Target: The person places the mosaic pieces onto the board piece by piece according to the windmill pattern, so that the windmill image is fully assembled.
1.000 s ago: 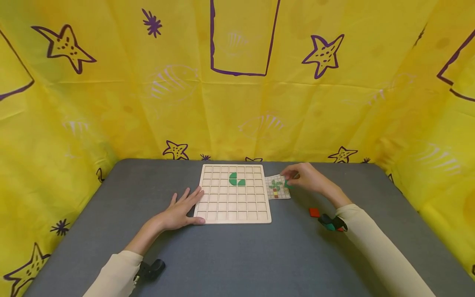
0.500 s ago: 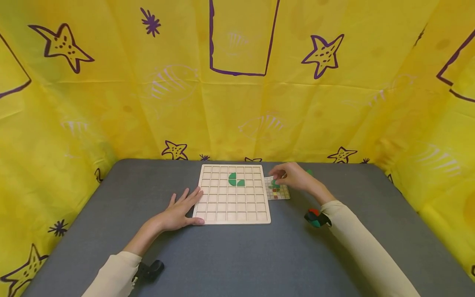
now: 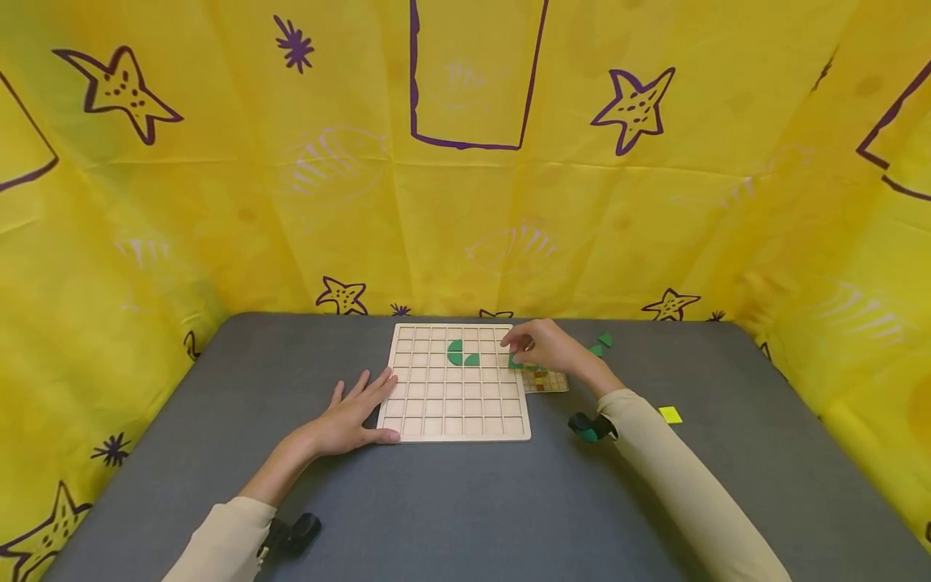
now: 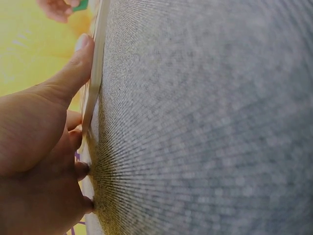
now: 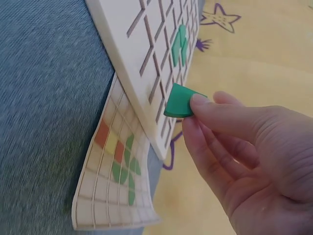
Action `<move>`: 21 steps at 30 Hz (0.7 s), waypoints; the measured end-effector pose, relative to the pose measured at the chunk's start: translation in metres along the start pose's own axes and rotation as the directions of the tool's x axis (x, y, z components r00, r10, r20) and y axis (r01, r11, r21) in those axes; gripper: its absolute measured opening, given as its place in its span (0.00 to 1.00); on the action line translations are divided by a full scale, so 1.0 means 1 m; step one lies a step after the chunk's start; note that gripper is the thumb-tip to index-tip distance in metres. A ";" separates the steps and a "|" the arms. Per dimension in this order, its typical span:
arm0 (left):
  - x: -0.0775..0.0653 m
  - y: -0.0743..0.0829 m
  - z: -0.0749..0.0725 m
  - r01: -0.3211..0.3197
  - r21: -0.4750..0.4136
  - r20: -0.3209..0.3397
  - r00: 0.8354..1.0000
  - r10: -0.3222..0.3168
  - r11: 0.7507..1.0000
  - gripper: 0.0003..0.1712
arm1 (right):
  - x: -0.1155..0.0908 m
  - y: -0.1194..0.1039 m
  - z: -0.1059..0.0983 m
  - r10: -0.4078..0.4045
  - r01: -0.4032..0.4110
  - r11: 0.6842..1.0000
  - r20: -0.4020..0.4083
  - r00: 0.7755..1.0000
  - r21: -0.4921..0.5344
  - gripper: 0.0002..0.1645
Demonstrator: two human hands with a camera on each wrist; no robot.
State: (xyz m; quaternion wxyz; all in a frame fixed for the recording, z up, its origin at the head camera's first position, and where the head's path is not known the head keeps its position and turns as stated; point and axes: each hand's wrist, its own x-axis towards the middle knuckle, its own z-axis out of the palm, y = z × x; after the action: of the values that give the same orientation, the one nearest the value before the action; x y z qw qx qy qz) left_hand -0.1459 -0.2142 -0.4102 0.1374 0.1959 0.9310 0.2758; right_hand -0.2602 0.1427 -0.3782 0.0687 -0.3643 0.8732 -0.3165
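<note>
A pale wooden grid board [image 3: 454, 400] lies on the grey table, with several green quarter-circle pieces [image 3: 455, 352] set in its upper middle cells. My left hand [image 3: 347, 416] rests at the board's left edge, fingers spread, the thumb on the near corner. Between thumb and fingers my right hand [image 3: 545, 343] pinches a green quarter-circle tile [image 5: 179, 101], held above the board's right edge. Beneath that hand a pattern card [image 5: 115, 161] sticks out from the board's right side. Printed on it are green leaf shapes with red and yellow squares; in the head view the hand partly covers it.
Loose green pieces [image 3: 605, 340] lie on the table beyond the right forearm. A yellow square tile [image 3: 670, 415] lies right of the right sleeve. Yellow patterned cloth [image 3: 465, 202] hangs behind and beside the grey table [image 3: 436, 509].
My right hand has moved left with the green tile, from above the card's right side to the board's right edge. Loose green pieces and the yellow tile have come into view. The left hand stays put.
</note>
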 end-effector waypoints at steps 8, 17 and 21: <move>0.000 -0.001 0.000 0.006 0.004 -0.001 1.000 -0.006 1.000 0.55 | 0.019 -0.007 0.012 0.007 -0.007 1.000 0.014 1.000 -0.003 0.14; 0.001 -0.001 0.001 0.004 0.011 0.000 1.000 -0.004 1.000 0.56 | 0.035 -0.007 0.020 0.058 -0.058 0.998 0.006 0.998 -0.003 0.13; 0.001 0.000 0.001 0.003 0.012 -0.002 1.000 -0.003 1.000 0.56 | 0.039 -0.003 0.023 0.064 -0.064 0.998 0.005 0.998 0.013 0.13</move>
State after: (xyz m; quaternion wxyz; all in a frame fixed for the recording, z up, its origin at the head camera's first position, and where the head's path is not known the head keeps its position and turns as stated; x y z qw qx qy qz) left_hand -0.1468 -0.2135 -0.4115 0.1358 0.1952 0.9329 0.2704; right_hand -0.2783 0.1033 -0.3907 0.0830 -0.3366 0.8821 -0.3190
